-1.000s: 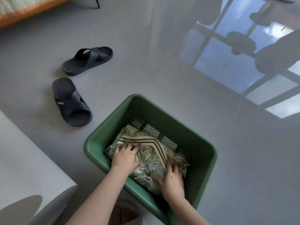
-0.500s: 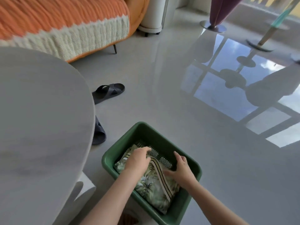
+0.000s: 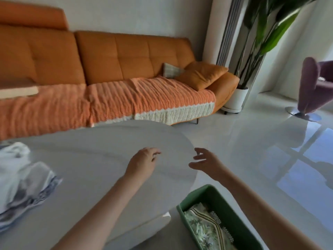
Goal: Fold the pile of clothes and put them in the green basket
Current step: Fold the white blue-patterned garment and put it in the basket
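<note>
So both hands are up in the air with nothing in them. The left hand [image 3: 144, 161] hovers over the rounded end of the pale grey table [image 3: 90, 170], back of the hand up, fingers loosely curled, not gripping or touching anything as far as I can see. The right hand [image 3: 207, 164] hangs just past the table's edge, over the floor [image 3: 252, 141], fingers relaxed and a bit spread, thumb out, also holding nothing. The two hands are near each other, apart.

The green basket [image 3: 232, 210] sits on the floor right by the table's end, at the bottom of the view, below the right forearm and nearer the person than either hand. Inside it lies a folded leaf-print garment [image 3: 201, 230] with a striped band across it, lying flat, and some of the basket's perforated bottom shows beside it.

The pile of clothes [image 3: 23, 177] left to do is way over on the left side of the table, a crumpled heap of white and blue-grey fabric, well apart from the left hand with bare tabletop in between. It's kinda blurry, so I can't tell how many pieces are in there.

Behind the table there's an orange sofa [image 3: 126, 58] with a knitted throw [image 3: 144, 98] over the seat and an orange cushion [image 3: 201, 74] at its right end. A potted plant [image 3: 236, 100] stands by the sofa's corner, and a purple chair [image 3: 310, 83] is off to the right.
</note>
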### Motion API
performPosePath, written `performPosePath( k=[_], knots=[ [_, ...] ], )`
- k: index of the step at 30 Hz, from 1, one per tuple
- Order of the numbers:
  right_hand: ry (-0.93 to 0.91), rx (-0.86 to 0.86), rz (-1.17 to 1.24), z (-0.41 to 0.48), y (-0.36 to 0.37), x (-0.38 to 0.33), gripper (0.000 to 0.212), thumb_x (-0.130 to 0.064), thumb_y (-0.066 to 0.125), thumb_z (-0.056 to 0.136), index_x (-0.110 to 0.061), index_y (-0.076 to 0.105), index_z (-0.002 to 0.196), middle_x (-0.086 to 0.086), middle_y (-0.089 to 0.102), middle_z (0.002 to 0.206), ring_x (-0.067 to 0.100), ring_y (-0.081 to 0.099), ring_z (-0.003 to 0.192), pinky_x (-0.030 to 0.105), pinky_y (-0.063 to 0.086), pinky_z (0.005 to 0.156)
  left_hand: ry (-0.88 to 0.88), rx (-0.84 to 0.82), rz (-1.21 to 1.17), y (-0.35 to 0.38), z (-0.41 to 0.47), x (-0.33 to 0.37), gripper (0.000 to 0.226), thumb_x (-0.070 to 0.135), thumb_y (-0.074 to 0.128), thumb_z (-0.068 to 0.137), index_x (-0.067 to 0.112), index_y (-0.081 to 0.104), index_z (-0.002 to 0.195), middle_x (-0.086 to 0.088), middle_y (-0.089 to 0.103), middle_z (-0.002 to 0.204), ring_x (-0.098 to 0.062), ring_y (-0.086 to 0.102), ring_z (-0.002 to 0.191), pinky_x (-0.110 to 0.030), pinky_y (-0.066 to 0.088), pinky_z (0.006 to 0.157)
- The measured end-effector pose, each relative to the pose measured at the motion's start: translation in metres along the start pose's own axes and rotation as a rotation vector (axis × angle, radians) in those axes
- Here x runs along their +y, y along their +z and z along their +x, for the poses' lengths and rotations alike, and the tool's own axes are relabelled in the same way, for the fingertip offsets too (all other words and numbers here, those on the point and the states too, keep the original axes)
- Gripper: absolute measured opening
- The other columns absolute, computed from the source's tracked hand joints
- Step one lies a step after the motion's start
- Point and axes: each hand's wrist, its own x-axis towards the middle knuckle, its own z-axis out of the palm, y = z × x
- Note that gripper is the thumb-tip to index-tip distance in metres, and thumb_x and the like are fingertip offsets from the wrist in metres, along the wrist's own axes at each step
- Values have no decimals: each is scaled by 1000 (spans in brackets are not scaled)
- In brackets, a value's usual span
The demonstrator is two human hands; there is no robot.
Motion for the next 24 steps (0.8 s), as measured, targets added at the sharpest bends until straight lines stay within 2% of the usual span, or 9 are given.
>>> performPosePath(
  k=[4, 9, 11, 14, 16, 18, 19, 21, 24],
  knots=[
    [-104, -173, -88, 0, 83, -56, 66, -10, 76, 75, -11, 45, 134, 5, 54, 106, 18, 54, 94, 26, 45, 75, -204, 139, 51, -83, -59, -85, 32, 0, 52, 87, 13, 66, 113, -7, 65, 117, -22, 60, 108, -33, 47, 91],
    [-213, -377, -135, -10, 191, -105, 66, -13, 75, 77, -11, 43, 135, 6, 54, 107, 19, 56, 92, 23, 45, 69, -408, 278, 242, -153, -139, -155, 39, 1, 53, 85, 16, 62, 120, -4, 60, 123, -22, 55, 113, -30, 41, 92],
    [-238, -464, -167, -18, 229, -119, 67, -15, 74, 78, -12, 41, 137, 5, 54, 108, 18, 56, 92, 23, 44, 69, -467, 340, 337, -171, -166, -176, 42, 4, 56, 84, 19, 59, 123, -3, 57, 127, -21, 48, 120, -30, 37, 97],
    [-295, -549, -209, -28, 277, -135, 69, -18, 74, 79, -13, 39, 138, 4, 55, 108, 17, 56, 93, 25, 44, 77, -567, 393, 536, -189, -196, -201, 53, 14, 60, 85, 23, 46, 136, -8, 35, 147, -28, 18, 141, -40, 14, 112],
    [-326, -589, -226, -33, 302, -144, 68, -19, 74, 79, -14, 40, 138, 3, 55, 108, 17, 57, 92, 26, 45, 76, -708, 375, 595, -195, -209, -212, 69, 28, 63, 85, 26, 28, 145, -13, 11, 155, -35, -3, 143, -52, 1, 113],
    [-345, -612, -220, -38, 323, -149, 67, -18, 74, 79, -14, 41, 137, 3, 56, 107, 16, 58, 91, 29, 48, 78, -859, 276, 566, -197, -217, -223, 89, 39, 63, 84, 27, 4, 149, -16, -9, 155, -40, -10, 141, -58, 4, 111],
    [-351, -620, -211, -40, 332, -150, 65, -16, 74, 79, -13, 42, 136, 4, 57, 107, 16, 58, 91, 30, 49, 81, -899, 240, 543, -197, -220, -229, 94, 42, 63, 84, 27, -4, 149, -15, -13, 155, -41, -7, 141, -58, 12, 111],
    [-348, -637, -167, -45, 347, -151, 62, -11, 73, 80, -10, 44, 134, 9, 58, 108, 15, 57, 90, 22, 50, 78, -891, 253, 525, -195, -224, -240, 94, 38, 64, 84, 27, -3, 149, -13, -7, 156, -37, 7, 142, -49, 28, 107],
    [-317, -654, -58, -49, 364, -153, 54, -7, 69, 82, -9, 48, 132, 8, 56, 104, 15, 53, 88, 13, 44, 68, -746, 462, 558, -191, -225, -254, 69, 16, 69, 82, 17, 36, 143, -14, 36, 147, -32, 41, 128, -40, 43, 96]
  ],
)
